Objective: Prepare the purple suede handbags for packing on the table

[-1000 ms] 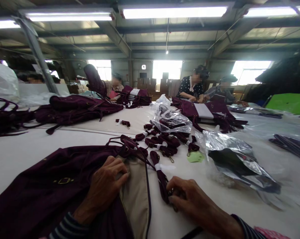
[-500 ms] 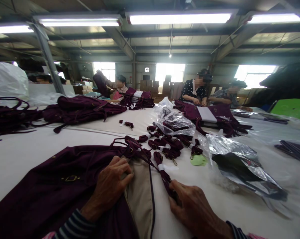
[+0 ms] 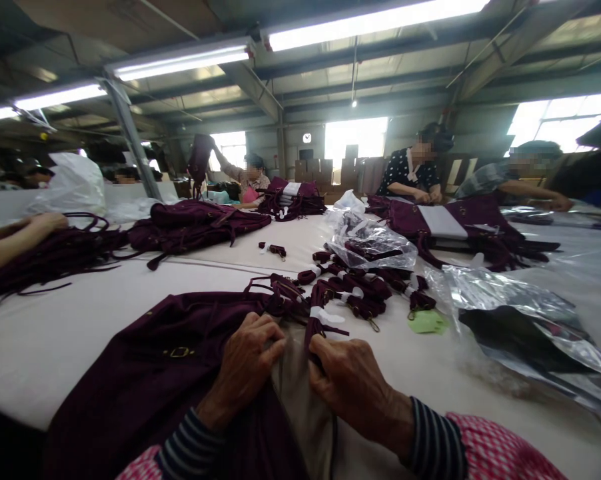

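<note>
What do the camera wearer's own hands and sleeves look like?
The left hand and right hand wear no gloves. Dark cuffs with pale stripes circle both wrists, and pink-and-white checked sleeves show farther up the arms.

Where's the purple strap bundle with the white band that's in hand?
Head view, just right of centre: the strap bundle is in the right hand's grip, near the beige lining of the purple fabric bag.

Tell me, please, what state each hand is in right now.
Left hand: closed, holding the purple bag by its opening.
Right hand: closed, holding a bundled strap.
</note>
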`<state>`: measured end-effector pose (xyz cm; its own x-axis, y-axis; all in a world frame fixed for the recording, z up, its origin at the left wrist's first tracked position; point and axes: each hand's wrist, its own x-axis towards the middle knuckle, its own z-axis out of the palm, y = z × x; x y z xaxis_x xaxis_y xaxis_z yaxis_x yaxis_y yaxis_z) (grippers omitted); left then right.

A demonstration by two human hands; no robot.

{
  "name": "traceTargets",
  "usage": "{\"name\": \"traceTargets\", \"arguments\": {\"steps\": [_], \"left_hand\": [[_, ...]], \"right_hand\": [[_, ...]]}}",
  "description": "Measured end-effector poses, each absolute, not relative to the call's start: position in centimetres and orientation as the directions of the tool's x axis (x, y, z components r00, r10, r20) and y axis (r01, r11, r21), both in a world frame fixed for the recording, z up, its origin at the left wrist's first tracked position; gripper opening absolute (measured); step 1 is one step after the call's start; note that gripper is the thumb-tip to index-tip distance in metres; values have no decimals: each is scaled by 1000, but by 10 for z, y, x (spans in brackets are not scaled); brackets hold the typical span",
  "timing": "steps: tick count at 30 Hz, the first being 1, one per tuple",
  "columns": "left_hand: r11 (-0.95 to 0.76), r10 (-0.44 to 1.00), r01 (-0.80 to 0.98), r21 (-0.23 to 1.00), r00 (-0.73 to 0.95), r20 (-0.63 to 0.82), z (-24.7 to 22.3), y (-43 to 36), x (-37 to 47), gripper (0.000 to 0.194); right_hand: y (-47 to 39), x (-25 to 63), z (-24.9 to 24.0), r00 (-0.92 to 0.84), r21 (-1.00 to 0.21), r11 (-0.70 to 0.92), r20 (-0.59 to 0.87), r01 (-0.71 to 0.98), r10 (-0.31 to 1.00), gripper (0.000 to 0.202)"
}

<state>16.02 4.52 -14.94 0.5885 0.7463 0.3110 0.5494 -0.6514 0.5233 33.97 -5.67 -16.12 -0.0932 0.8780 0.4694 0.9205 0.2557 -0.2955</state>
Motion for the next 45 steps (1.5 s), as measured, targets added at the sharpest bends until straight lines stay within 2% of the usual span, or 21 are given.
{"name": "traceTargets", "arguments": {"steps": [6,15,30,45], "left_hand": [[-598,789,559,574,534,303,-151,46,158,20],[-505,850,566,652,456,263,-147,48,162,20],[-527,832,530,664,481,276,-148,48,159,21],[-556,811,529,641,514,280,-146,47,159,22]], "right_hand": [[-41,324,-174,-65,-341,155,262,927,963,8],[-46,321,-160,-189,-254,230,175,940,966,17],[-40,317,-159,-63,-295,108,157,949,986,11],[-38,312,-153,-75,-282,109,128,953,989,14]]}}
